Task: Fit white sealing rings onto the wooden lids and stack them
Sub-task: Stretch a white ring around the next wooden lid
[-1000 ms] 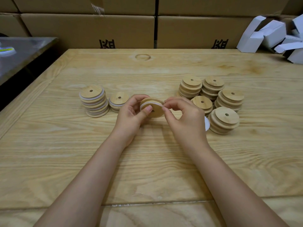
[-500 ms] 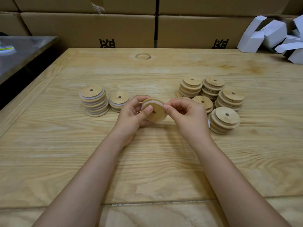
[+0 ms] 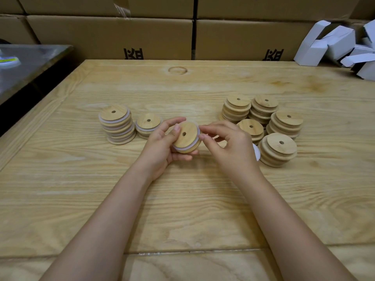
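Far to the left of the fingers, a grey metal surface (image 3: pixel 30 63) stands off the bench's (image 3: pixel 81 199) left edge. On the bench, left of the left hand, is a tall stack (image 3: pixel 117 126) of wooden lids with white rings showing between them. A short stack (image 3: pixel 148 126) of ringed lids stands just beside that hand's knuckles.

The left hand (image 3: pixel 162 147) holds one wooden lid (image 3: pixel 185 136) above the bench, tilted so that its holed face points up towards the camera. Its fingers are curled round the lid: the thumb lies on the top face, and the others go under and behind. A white sealing ring (image 3: pixel 178 148) sits around the lid's groove, showing along the lower left and right edges.

The right hand (image 3: pixel 233 147) meets the lid from the right. Its thumb and forefinger are drawn close together and pinch the ring at the lid's right edge, and its other fingers are curled loosely.

Just behind and to the right of the right hand stand five stacks of bare lids (image 3: pixel 278 149), with no rings. A white piece (image 3: pixel 257 152), mostly hidden by the right hand, lies against the nearest stack.

Brown cardboard boxes (image 3: pixel 109 35) line the back beyond both hands. Folded white cartons (image 3: pixel 334 43) are heaped far to the right.
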